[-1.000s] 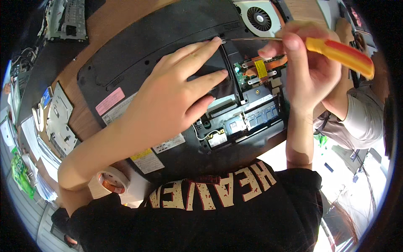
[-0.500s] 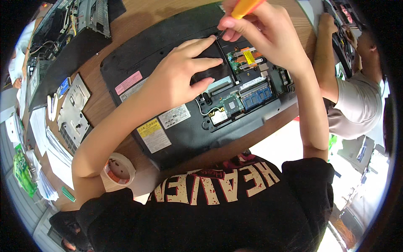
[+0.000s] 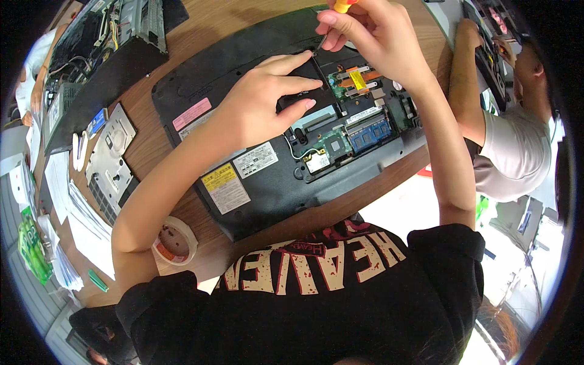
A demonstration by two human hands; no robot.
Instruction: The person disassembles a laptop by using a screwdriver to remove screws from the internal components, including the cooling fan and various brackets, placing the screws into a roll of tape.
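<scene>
A black laptop [image 3: 274,198] lies upside down on the wooden table, its underside bay uncovered. Inside it show a blue memory module [image 3: 371,135], a copper heat pipe with a yellow label [image 3: 358,80] and a small white-labelled card [image 3: 317,161]. My left hand [image 3: 258,100] rests on the laptop with fingers spread, its index fingertip by the bay's upper-left edge. My right hand [image 3: 371,33] grips a screwdriver [image 3: 344,5] with a yellow-orange handle, partly cut off by the top edge. Its thin shaft points down near my left index fingertip; the tip's contact cannot be made out.
An opened desktop computer case [image 3: 112,73] stands at the far left. Nearer are a metal plate [image 3: 112,143], papers [image 3: 85,225] and a round container with small dark bits [image 3: 174,241]. At right, another person's arm [image 3: 465,85] reaches over other equipment.
My right hand and the screwdriver have shifted slightly up, and more of the shaft shows. My left hand keeps its place on the laptop. The whole view has shifted a little.
</scene>
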